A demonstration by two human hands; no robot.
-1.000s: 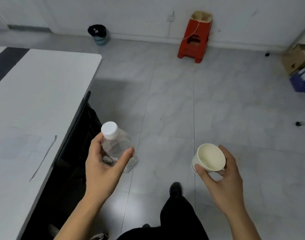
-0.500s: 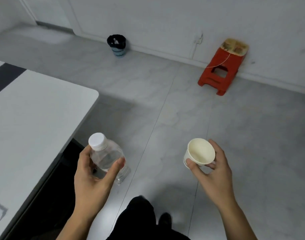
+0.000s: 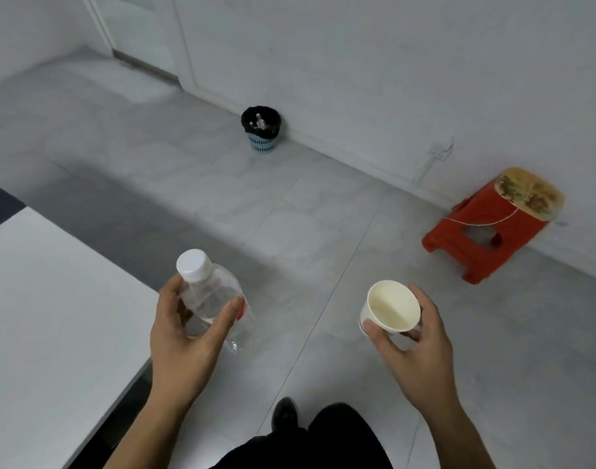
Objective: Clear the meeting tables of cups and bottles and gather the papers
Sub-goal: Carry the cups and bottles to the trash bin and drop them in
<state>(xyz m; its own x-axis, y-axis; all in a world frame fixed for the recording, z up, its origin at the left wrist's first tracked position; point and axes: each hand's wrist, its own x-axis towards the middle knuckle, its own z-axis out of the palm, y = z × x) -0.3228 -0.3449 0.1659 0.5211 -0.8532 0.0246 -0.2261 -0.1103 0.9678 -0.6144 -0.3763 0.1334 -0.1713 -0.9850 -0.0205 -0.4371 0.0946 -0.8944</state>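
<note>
My left hand (image 3: 183, 336) grips a clear plastic bottle (image 3: 212, 294) with a white cap, held tilted above the floor beside the table corner. My right hand (image 3: 418, 340) holds a white paper cup (image 3: 391, 308), its open mouth facing the camera and its inside empty. Both hands are held out in front of me at waist height, about a forearm's length apart. A small blue waste bin (image 3: 262, 133) with a black liner stands on the floor by the far wall, ahead and between the two hands.
A white meeting table (image 3: 52, 316) fills the lower left, its corner near my left hand. A red plastic stool (image 3: 486, 228) stands against the wall at the right. Grey tiled floor lies between me and the bin. My dark-trousered legs and a shoe show at the bottom.
The view has turned left and moved forward: the bin and the red stool have shifted right and closer. Both hands keep the same hold on bottle and cup.
</note>
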